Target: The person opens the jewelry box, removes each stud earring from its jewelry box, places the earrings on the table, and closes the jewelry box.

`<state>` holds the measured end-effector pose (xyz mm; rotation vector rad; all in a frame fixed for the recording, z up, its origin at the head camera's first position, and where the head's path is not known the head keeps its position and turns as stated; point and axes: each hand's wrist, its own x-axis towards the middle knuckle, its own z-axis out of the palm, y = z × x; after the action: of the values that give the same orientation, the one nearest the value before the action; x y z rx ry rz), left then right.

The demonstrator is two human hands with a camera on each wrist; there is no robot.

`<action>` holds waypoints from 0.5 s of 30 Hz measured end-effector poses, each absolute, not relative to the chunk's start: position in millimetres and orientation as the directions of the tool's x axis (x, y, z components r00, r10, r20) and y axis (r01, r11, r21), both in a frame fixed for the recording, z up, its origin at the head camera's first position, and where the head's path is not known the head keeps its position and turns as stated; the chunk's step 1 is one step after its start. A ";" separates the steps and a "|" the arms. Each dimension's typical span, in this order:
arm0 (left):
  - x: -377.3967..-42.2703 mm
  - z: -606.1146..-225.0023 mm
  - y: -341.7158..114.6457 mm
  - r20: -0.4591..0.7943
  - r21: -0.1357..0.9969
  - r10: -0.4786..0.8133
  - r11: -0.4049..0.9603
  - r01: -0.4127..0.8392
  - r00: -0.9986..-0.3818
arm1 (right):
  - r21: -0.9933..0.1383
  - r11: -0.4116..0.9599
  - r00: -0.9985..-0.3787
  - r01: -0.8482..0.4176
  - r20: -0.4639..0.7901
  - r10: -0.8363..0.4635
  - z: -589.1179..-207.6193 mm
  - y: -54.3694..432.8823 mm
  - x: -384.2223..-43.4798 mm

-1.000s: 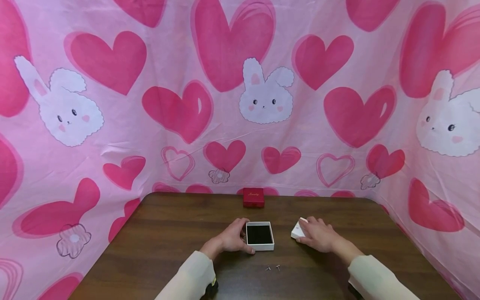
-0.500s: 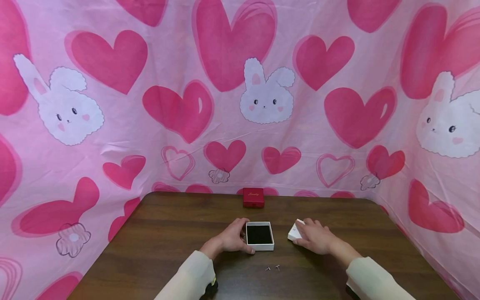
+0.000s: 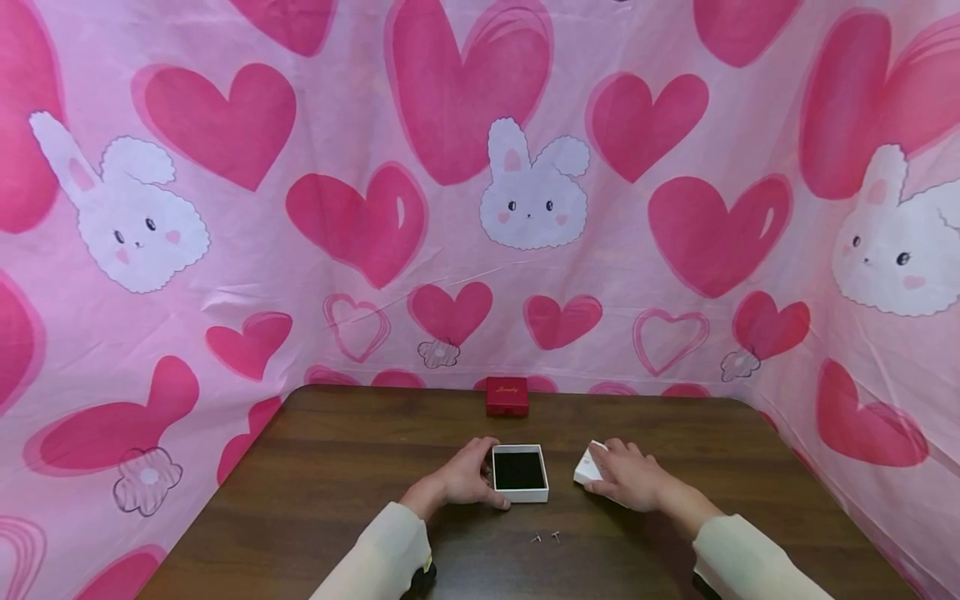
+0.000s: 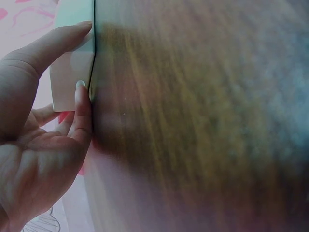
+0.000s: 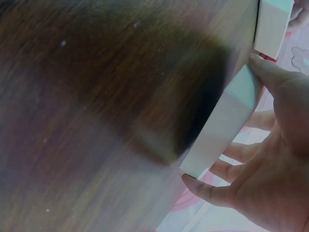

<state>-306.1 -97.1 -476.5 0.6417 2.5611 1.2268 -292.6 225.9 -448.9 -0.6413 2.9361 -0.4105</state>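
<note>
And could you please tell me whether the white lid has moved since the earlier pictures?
Yes, slightly: in the head view, the white lid has shifted left, nearer the unmoved open box.

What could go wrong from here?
1. The two small metal pieces lie loose on the table, nearer the person than the box; a sleeve could brush them away.
2. The white lid in the right hand is turned at an angle to the open white box that the left hand holds; brought over like that, it might catch on the rim.
</note>
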 end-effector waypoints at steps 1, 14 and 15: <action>-305.9 -476.4 -97.0 -0.021 0.782 0.478 0.555 0.283 -0.878 | -0.284 0.876 -0.907 -0.389 -0.049 -0.418 -449.8 226.1 -292.7; -305.1 -475.2 -95.8 -0.027 0.783 0.471 0.559 0.275 -0.882 | -0.273 0.860 -0.892 -0.431 -0.014 -0.452 -449.5 222.5 -291.1; -305.0 -475.1 -95.8 -0.027 0.782 0.471 0.559 0.275 -0.882 | -0.272 0.857 -0.890 -0.438 -0.008 -0.457 -449.6 222.4 -291.2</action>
<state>-305.0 -95.8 -475.1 0.6234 2.5616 1.2241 -291.2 222.4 -449.6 -0.7132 2.9574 -0.4074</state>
